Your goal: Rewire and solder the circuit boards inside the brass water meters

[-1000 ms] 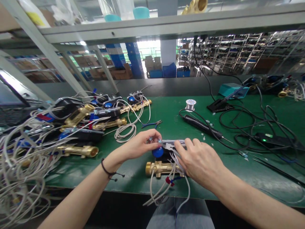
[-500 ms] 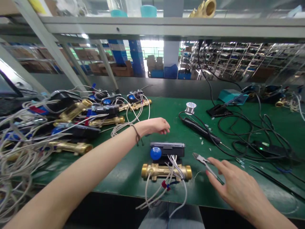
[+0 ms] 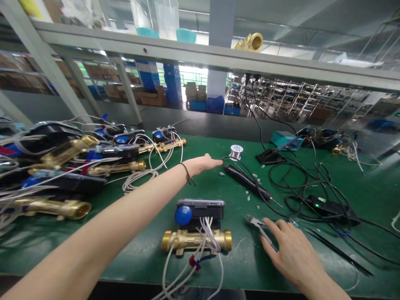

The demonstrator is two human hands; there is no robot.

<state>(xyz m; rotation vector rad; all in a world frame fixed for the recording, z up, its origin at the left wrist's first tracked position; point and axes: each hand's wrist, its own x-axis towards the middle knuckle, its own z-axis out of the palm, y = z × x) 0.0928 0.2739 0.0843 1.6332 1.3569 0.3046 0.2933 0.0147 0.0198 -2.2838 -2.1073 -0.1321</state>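
My left hand point(image 3: 207, 163) stretches forward over the green mat, its visible fingers extended and nothing seen in them. Its fingertips are by the cord end of a black-handled soldering iron point(image 3: 246, 181), just short of a solder wire spool point(image 3: 236, 151). Whether they touch the cord I cannot tell. Between thumb and fingers of my right hand point(image 3: 289, 250) are diagonal cutters point(image 3: 255, 221), low over the mat, jaws pointing up and left. Left of the cutters stands a brass meter body point(image 3: 196, 241) with a black housing point(image 3: 200, 210), a blue round cap point(image 3: 183, 215) and white cables point(image 3: 208, 233).
Similar brass meters point(image 3: 118, 167) with tangled cables crowd the left side. Black cords point(image 3: 293, 183), a black adapter with a green light point(image 3: 331, 208), a teal box point(image 3: 286, 141) and black tweezers point(image 3: 340, 252) lie right. A shelf beam point(image 3: 200, 59) crosses above.
My left hand has reached farther forward, its fingers straightening from a curl toward the soldering iron's cord. My right hand stays at the cutters. The view has shifted, so the meter appears lower and more left.
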